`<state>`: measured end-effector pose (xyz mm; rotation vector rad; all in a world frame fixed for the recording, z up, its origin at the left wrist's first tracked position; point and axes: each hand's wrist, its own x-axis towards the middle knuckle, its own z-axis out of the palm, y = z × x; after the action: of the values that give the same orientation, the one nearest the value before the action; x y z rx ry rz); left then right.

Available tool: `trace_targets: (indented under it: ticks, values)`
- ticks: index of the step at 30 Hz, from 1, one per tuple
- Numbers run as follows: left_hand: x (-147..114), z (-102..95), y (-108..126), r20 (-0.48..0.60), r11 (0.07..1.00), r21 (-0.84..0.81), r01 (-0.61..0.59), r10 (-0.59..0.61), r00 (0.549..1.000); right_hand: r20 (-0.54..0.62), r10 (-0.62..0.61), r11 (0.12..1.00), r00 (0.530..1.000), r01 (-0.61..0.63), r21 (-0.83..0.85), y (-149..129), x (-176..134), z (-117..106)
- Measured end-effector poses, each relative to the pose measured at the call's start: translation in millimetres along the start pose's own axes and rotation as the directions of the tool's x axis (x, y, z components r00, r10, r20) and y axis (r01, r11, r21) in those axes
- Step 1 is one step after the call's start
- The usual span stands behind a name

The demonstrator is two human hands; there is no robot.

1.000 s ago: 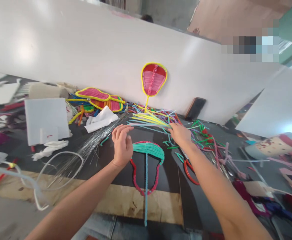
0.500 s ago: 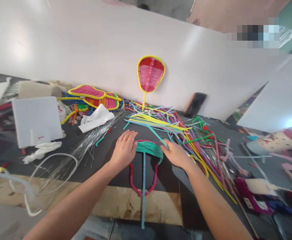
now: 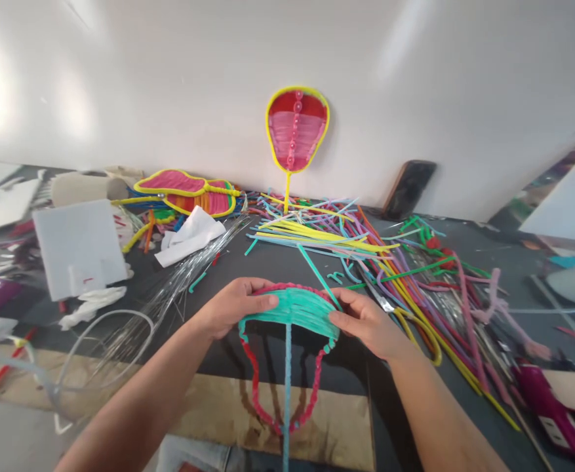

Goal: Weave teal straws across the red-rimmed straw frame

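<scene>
A half-woven fan point(image 3: 288, 314), red pipe-cleaner frame with teal strands, is held above the dark table.

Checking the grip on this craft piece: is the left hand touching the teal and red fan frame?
Touching. The head view shows the left hand with its fingers lying on the teal band of the fan frame.

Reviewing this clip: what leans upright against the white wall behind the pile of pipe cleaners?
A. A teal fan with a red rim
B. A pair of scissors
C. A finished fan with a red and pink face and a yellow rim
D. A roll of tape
C: the finished fan, red and pink with a yellow rim and handle, stands against the white wall behind the pipe cleaners.
</scene>
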<state>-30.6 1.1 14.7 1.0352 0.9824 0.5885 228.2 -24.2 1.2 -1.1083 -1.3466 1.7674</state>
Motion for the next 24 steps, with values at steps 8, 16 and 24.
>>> trace_targets:
  ticks: [8, 16, 24]
  values:
    - [2.3, 12.5, -8.8, 0.058, 0.984, 0.046, 0.170, -0.172, 0.983, -0.025, 0.078, 0.996, 0.997, -0.078, 0.034, 4.8, 6.0, 18.1]
    - [3.9, 15.7, -8.6, 0.078, 0.982, 0.124, 0.146, -0.156, 0.985, -0.018, 0.150, 0.987, 0.988, -0.149, 0.055, 10.4, 6.2, 25.6]
    - [5.0, 14.4, -10.2, 0.068, 0.979, 0.114, 0.169, -0.178, 0.982, -0.005, 0.174, 0.984, 0.985, -0.174, -0.049, 10.2, 5.3, 32.9]
